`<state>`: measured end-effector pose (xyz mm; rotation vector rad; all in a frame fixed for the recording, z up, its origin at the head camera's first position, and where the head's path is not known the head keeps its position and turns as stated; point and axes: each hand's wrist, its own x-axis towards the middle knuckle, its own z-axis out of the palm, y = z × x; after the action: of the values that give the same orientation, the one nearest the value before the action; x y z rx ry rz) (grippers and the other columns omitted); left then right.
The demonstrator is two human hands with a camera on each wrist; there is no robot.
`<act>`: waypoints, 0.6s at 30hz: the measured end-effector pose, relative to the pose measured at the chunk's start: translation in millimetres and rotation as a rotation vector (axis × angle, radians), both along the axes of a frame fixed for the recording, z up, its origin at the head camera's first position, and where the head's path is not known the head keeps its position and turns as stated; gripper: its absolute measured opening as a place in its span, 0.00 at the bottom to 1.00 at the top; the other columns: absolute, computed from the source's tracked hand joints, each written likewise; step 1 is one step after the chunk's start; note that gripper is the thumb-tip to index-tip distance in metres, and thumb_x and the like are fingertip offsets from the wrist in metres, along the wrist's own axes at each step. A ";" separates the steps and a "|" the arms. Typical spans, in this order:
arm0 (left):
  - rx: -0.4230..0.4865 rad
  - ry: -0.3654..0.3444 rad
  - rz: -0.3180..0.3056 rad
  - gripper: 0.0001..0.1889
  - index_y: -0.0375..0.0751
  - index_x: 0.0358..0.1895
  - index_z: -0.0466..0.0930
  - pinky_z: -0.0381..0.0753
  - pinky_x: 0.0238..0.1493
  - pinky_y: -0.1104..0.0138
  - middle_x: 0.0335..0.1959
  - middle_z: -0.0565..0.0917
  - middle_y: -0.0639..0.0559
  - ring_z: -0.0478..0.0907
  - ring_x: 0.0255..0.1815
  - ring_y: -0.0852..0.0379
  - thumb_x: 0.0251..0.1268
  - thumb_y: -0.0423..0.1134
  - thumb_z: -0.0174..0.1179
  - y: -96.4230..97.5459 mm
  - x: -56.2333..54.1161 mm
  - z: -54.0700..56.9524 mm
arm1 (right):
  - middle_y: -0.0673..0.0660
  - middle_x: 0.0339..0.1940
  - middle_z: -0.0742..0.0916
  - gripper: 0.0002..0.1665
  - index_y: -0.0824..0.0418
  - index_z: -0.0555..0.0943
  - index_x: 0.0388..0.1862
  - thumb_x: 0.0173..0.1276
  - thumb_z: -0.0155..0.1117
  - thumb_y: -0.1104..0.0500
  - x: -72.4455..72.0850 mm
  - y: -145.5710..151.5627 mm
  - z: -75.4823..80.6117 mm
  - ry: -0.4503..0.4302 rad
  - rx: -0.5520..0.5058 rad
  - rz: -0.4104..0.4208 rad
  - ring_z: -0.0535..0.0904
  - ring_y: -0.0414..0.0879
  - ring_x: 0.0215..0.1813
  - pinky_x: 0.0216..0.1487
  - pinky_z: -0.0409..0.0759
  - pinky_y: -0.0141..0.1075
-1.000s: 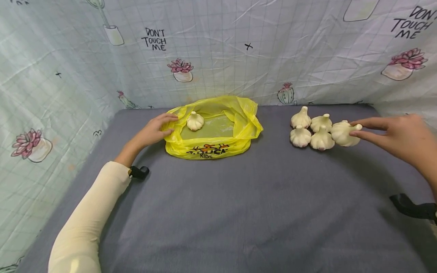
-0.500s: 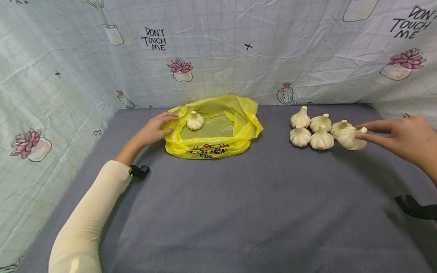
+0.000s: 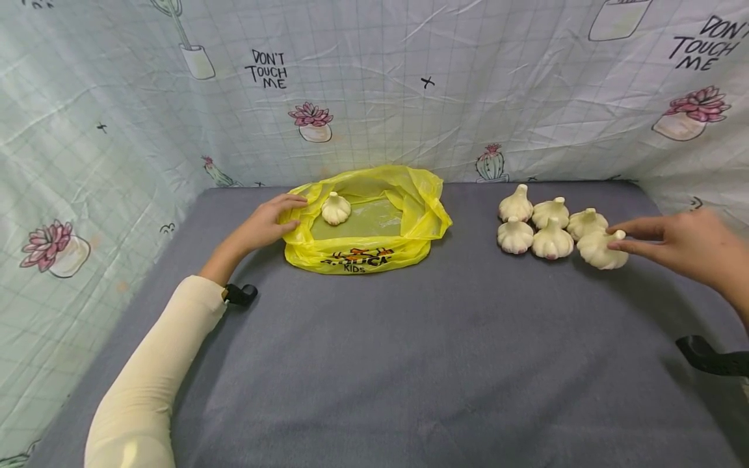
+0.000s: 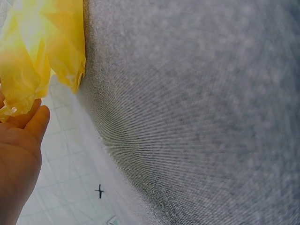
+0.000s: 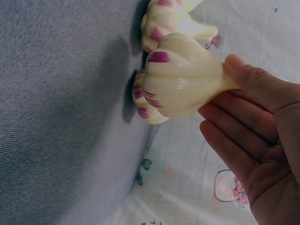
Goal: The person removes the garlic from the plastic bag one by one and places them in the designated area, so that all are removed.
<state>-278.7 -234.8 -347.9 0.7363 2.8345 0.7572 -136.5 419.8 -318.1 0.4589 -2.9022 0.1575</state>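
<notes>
At the right, my right hand (image 3: pixel 693 247) pinches a white garlic bulb (image 3: pixel 599 251) by its stem between thumb and fingers. In the right wrist view this bulb (image 5: pixel 180 79) has purple streaks near its base; whether it touches the table cannot be told. Close beside it stand several more garlic bulbs (image 3: pixel 552 240), grouped stem up. My left hand (image 3: pixel 269 222) holds the left rim of a yellow plastic bag (image 3: pixel 358 257), which lies with its mouth wide. Inside the bag one garlic bulb (image 3: pixel 336 209) sits at the left. The left wrist view shows the fingers (image 4: pixel 40 123) against the plastic.
A grey cloth (image 3: pixel 409 364) covers the table. Behind it and to the left hangs a pale printed curtain (image 3: pixel 374 84) with plant drawings and lettering. A black strap piece (image 3: pixel 241 294) sticks out at the left wrist, and another (image 3: pixel 708 357) at the right.
My right hand has moved its garlic bulb slightly right, then down toward the table's front, uncovering the bulb behind it. The left hand and the bag have kept their place.
</notes>
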 end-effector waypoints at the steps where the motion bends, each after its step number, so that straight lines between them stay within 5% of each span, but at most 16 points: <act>1: -0.003 0.000 -0.002 0.25 0.33 0.73 0.69 0.58 0.73 0.40 0.77 0.63 0.37 0.56 0.78 0.36 0.76 0.33 0.56 -0.2 -0.2 -0.2 | 0.49 0.21 0.87 0.17 0.62 0.90 0.46 0.67 0.72 0.50 -0.1 0.8 -1.1 -0.017 -0.009 -0.005 0.57 0.37 0.16 0.20 0.61 0.35; 18: 0.005 0.008 0.004 0.24 0.33 0.72 0.70 0.59 0.73 0.41 0.76 0.65 0.38 0.57 0.78 0.37 0.75 0.33 0.56 0.4 1.5 1.5 | 0.57 0.34 0.91 0.16 0.62 0.91 0.44 0.64 0.75 0.52 -10.0 5.8 -11.6 -0.086 -0.047 -0.003 0.65 0.35 0.22 0.25 0.70 0.36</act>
<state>-277.2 -234.4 -346.4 0.7355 2.8430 0.7647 -146.5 425.6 -329.7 0.4504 -2.9759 0.2510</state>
